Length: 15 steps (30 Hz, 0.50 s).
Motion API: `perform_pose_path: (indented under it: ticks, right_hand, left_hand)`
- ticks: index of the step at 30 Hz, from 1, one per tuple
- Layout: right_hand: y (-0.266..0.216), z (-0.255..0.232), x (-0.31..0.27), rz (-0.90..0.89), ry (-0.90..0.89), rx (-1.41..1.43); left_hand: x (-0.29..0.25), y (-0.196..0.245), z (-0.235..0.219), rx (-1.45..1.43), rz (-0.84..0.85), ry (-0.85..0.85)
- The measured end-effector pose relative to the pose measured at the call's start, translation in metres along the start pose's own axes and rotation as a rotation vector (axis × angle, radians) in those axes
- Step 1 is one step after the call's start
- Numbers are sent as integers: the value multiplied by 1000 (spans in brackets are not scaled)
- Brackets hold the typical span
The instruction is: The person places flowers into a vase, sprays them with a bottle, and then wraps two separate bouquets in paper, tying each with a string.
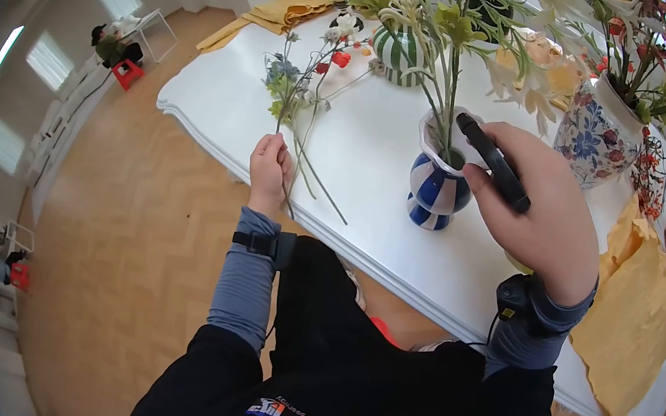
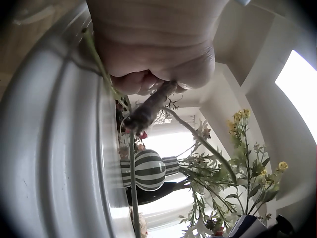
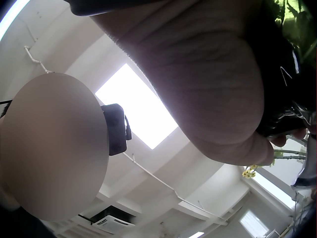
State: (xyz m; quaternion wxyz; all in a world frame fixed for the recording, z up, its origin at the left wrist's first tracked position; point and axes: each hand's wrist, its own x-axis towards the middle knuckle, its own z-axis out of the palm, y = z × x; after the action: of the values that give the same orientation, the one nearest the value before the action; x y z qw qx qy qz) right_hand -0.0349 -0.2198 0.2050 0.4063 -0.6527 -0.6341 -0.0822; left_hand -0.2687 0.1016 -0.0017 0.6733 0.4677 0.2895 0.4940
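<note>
My left hand [image 1: 270, 169] pinches the stems of artificial flowers [image 1: 289, 87] over the table's front edge. Red blooms and grey-green leaves top these stems, and loose stem ends trail below the fingers. In the left wrist view a brown stem [image 2: 151, 106] comes out from between the fingertips. My right hand [image 1: 541, 208] grips a black curved-handled tool [image 1: 496, 167] beside the mouth of a blue-and-white striped vase [image 1: 440, 185]. Tall green stems with pale flowers [image 1: 454, 72] stand in that vase. The tool's far end is hidden in the head view.
A green-striped vase [image 1: 399, 54] stands behind on the white table [image 1: 355, 169]. At right is a floral-patterned vase [image 1: 603, 131] with flowers. Yellow cloth [image 1: 642, 311] hangs over the right edge; another yellow cloth [image 1: 270, 16] lies at the far left. Two people sit across the room.
</note>
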Motion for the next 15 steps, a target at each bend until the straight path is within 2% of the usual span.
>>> perform_pose_path:
  ticks: [5, 8, 10, 14, 15]
  right_hand:
    - [5, 1, -2, -21, 17, -8]
    - [6, -1, -3, -35, 24, -32]
    - [5, -2, -2, -26, 14, -25]
    - [5, -5, -2, -16, -39, -29]
    - [5, -5, -1, -16, -37, -29]
  left_hand:
    - [-2, 0, 5, -30, 34, 8]
    - [1, -6, -1, 33, 77, -66]
    - [5, -10, -6, 246, 60, -146]
    - [-2, -5, -2, 204, 24, -182]
    - [-3, -2, -2, 175, 39, -148]
